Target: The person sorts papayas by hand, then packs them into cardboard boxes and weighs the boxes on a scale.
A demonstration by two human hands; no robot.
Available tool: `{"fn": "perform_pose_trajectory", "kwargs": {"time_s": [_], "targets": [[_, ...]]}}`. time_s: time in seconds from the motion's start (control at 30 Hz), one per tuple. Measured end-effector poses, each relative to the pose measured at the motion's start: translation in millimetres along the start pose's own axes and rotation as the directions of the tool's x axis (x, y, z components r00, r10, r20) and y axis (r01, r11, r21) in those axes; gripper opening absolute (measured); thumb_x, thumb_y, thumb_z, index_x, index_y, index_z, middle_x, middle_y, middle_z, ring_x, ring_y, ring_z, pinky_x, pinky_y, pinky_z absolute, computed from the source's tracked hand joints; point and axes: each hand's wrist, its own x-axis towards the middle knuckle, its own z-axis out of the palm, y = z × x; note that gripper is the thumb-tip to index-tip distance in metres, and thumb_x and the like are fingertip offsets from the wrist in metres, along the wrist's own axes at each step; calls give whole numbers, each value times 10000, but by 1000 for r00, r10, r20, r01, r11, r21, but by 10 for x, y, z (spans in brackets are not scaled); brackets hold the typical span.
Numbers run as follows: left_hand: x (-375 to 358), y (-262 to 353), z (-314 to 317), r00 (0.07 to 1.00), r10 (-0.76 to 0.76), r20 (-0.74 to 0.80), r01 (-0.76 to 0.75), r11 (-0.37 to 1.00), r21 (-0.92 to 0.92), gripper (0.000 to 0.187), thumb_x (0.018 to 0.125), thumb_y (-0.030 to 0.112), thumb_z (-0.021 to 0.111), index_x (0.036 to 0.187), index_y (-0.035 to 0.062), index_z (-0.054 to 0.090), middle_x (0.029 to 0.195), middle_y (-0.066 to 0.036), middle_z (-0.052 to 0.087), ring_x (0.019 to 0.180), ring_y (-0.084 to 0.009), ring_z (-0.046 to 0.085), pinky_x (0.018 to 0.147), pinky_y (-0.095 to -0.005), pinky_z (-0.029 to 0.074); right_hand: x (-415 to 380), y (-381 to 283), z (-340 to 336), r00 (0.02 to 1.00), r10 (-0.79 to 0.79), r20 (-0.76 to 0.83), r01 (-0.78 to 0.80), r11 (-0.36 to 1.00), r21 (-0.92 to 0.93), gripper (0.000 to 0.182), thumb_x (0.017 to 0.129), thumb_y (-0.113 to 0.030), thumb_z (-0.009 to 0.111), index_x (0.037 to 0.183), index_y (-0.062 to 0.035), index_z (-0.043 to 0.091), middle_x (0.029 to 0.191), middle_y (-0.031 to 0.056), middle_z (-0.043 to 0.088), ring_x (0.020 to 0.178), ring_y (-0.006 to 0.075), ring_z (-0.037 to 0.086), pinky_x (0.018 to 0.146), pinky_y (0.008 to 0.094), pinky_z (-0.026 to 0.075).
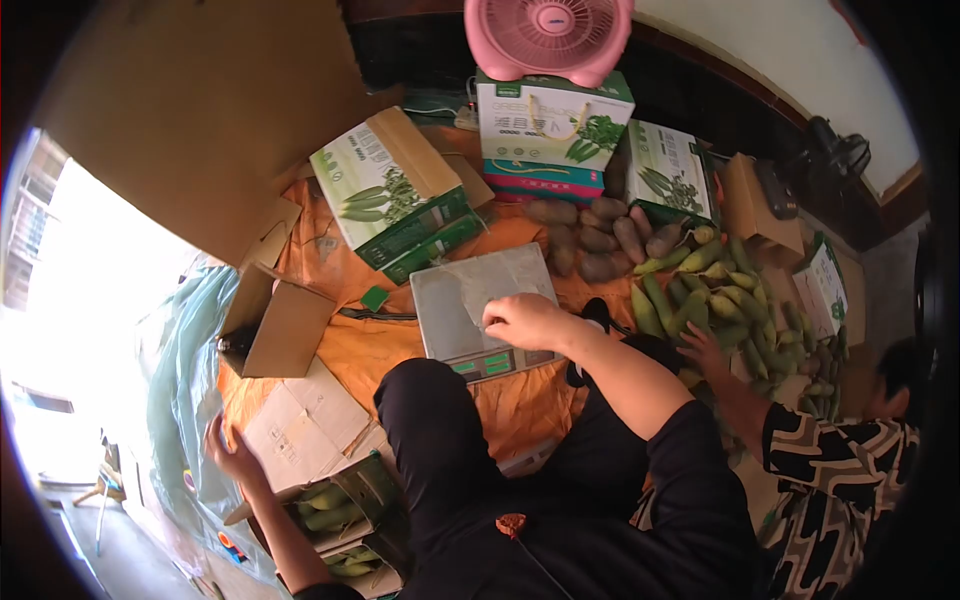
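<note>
Over the metal top of a digital scale (450,290) hovers my right hand (528,322), its fingers curled together; what they hold, if anything, is too small to tell. At the lower left, my left hand (232,455) is raised with its fingers apart, beside the flaps of an open carton (300,425). Long green vegetables (328,508) lie inside that carton. A green and white printed box (365,185) stands behind the scale, with a small green piece (374,298) on the orange sheet (350,350) to its left.
A co-worker's hand (704,350) reaches to a heap of green vegetables (735,285) at the right. Brown tubers (600,240) lie behind. A pink fan (550,35) stands on a printed box (555,120). An open brown carton (285,325) and plastic sheeting (185,370) are at the left.
</note>
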Motion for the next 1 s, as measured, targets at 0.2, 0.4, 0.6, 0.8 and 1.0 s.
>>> {"fn": "perform_pose_trajectory", "kwargs": {"time_s": [0.2,0.4,0.6,0.8,1.0], "targets": [[707,1798,1526,817,424,391,-379,906,-190,402,752,63,681,1147,72,608,1205,-128,558,1168,-339,476,999,-444,367,-101,-21,52,994,24,108,-6,987,-160,231,839,-234,633,1010,-80,629,986,123,659,933,317,633,806,422,500],[1032,3061,2686,545,615,569,-619,754,-222,484,800,55,619,1267,158,544,1346,-73,474,1296,-301,381,1033,-480,337,-149,-61,-83,983,59,174,-34,989,-145,237,838,-252,647,958,-53,600,940,133,642,955,324,627,816,427,493],[1392,3843,3559,344,644,683,-903,427,52,535,863,80,549,1361,250,453,1451,-20,373,1372,-261,310,1025,-578,329,-244,-26,-164,983,92,157,-70,988,-136,259,854,-275,640,992,-60,592,951,124,637,962,301,623,811,435,490],[1409,4127,4045,242,562,791,-959,265,105,483,870,99,556,1325,244,483,1515,9,281,1408,-229,256,1027,-577,325,-299,0,-279,982,79,169,-63,993,-98,262,865,-272,632,1014,-60,593,957,121,638,982,283,617,820,416,493],[1499,3977,4170,130,605,786,-984,177,26,284,860,107,549,1119,207,607,1229,-3,535,1314,-216,376,1063,-552,299,-300,48,-304,977,99,188,-90,994,-54,256,866,-269,631,1008,-60,592,958,120,639,981,286,619,818,412,492]]}}
